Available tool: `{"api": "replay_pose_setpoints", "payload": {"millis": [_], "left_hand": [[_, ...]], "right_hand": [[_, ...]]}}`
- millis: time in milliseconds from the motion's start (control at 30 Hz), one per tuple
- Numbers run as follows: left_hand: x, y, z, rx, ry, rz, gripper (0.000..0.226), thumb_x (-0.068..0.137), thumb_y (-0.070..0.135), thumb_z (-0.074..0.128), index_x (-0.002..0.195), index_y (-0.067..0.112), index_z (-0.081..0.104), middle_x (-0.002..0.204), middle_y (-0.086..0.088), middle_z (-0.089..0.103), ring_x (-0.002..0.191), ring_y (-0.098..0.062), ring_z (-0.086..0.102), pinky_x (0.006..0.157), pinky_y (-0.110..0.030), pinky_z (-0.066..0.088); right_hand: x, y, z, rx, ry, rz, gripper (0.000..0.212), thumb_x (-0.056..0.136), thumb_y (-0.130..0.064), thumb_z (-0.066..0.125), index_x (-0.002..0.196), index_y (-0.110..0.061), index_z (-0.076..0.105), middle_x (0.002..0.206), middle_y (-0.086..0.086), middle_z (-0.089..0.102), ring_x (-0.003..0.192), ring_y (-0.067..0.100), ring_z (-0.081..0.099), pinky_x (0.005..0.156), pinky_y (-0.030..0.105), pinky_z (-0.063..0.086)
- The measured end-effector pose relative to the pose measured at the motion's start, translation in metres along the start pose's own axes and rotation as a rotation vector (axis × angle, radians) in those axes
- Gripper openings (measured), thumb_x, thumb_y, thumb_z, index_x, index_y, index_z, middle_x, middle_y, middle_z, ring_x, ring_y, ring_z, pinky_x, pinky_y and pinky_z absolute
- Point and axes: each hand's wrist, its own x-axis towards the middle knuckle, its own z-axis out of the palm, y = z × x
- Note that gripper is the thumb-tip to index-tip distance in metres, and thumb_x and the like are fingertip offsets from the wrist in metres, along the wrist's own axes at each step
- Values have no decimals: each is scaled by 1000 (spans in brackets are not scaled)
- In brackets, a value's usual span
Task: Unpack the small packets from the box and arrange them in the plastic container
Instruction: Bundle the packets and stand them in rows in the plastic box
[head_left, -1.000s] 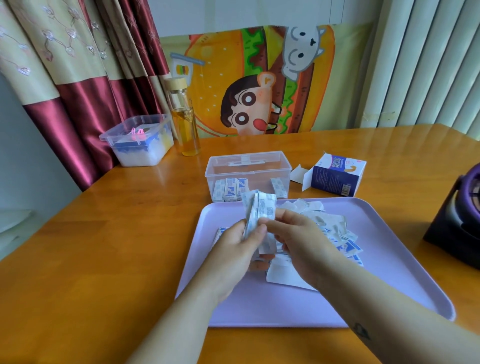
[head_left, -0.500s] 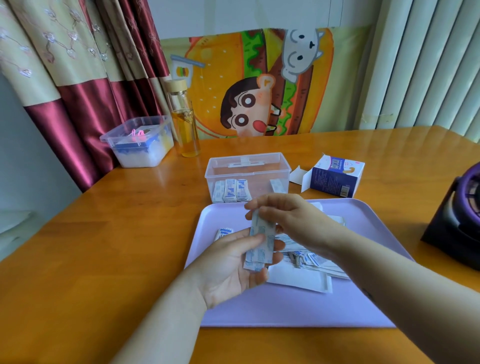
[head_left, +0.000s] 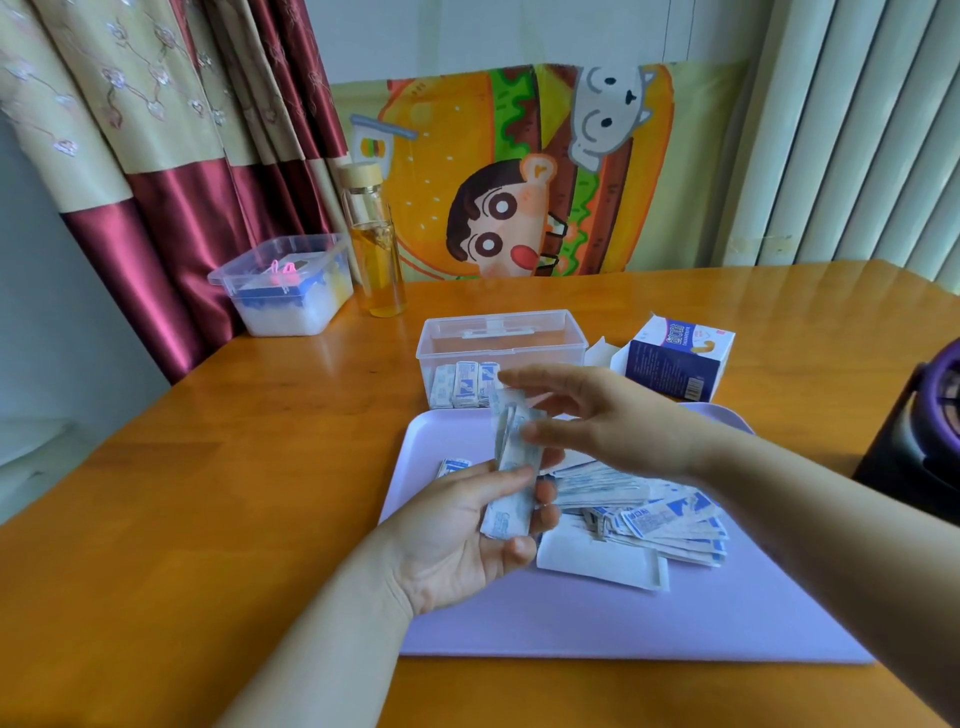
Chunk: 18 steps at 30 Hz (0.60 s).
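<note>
**Packets in hand above the lilac tray**

Orange wooden worktop (head_left: 218, 519) fills the view, with a maroon and cream curtain (head_left: 171, 171) and a cartoon burger cloth (head_left: 519, 171) behind it. Both forearms reach in from the near edge over a lilac tray (head_left: 571, 618). The left hand (head_left: 457, 535) is turned palm up, thumb across the front and fingertips curled behind, gripping a bundle of packets (head_left: 511, 488). The bundle's long axis runs from the palm up and away toward the plastic container (head_left: 501, 338), its lower end by the fingertips and its top fanned a little. The right hand (head_left: 608, 421) comes in from the right, palm down, with its fingers loosely spread over the bundle's top. Its thumb seems to touch the upper packets, but blur hides whether it pinches one.

More packets (head_left: 465, 384) stand upright in a row against the container's near wall. A loose pile of packets (head_left: 660, 519) lies on the tray beside a white sheet (head_left: 597, 561). The box (head_left: 675, 358) lies on its side right of the container, its flap open. A bottle (head_left: 376, 260) of amber liquid and a lidded tub (head_left: 285, 291) stand far left.
</note>
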Motion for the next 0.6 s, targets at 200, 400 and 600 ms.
{"api": "replay_pose_setpoints", "payload": {"millis": [200, 400, 600], "left_hand": [[-1, -1, 3, 118, 19, 35, 20, 88, 15, 55, 101, 10, 68, 67, -2, 57, 74, -14, 65, 44, -18, 46], [-3, -1, 4, 332, 17, 55, 17, 94, 20, 51, 102, 14, 64, 66, 3, 52, 59, -10, 55, 51, -23, 49], [5, 0, 9, 215, 67, 169, 22, 98, 13, 44, 113, 8, 59, 76, -9, 54, 64, -19, 61, 59, -34, 57]], "right_hand": [[1, -7, 0, -287, 69, -61, 14, 88, -18, 64, 102, -22, 65, 91, -11, 63, 66, -2, 61, 65, 15, 52], [1, -15, -5, -294, 25, -29, 28, 78, -31, 74, 101, -26, 60, 91, -11, 63, 66, -5, 56, 63, 11, 44], [-19, -7, 13, -578, -162, -31, 124, 62, -42, 84, 146, -44, -7, 151, -21, -7, 130, 6, 34, 96, 18, 38]]}}
